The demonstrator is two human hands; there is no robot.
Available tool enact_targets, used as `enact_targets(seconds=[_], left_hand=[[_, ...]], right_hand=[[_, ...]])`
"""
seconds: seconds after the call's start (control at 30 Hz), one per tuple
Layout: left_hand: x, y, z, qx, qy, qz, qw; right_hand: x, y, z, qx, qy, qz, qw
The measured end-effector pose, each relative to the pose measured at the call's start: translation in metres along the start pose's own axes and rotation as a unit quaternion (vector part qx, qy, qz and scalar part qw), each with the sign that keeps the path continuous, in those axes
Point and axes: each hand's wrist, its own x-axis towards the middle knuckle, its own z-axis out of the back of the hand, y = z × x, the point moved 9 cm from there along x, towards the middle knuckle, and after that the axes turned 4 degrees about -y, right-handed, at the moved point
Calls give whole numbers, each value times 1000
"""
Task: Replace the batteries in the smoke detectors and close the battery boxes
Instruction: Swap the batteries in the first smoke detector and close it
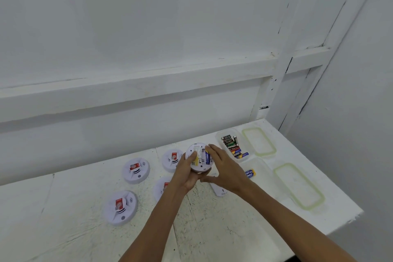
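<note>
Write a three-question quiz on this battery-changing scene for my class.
1. True or false: the held smoke detector has its battery box closed.
2. How many smoke detectors lie on the table?
3. Where is the pile of spare batteries? A clear container; B cardboard box; C drawer.
Key: 1 false, a blue battery shows; 2 four; 3 A.
</note>
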Motion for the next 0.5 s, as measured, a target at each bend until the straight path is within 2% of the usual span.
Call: enact_targets(seconds=[0.1,0.3,0.5], left_hand=[[-2,-1,0,9,11,-1,1000],[-1,-2,2,3,16,-2,1000],[0,2,8,9,18,-4,1000]], right_hand=[[2,-1,3,-11,-5,11,1000],[-4,4,-4,-78,-69,70,992],[-8,1,-5,-66,-79,50,993]])
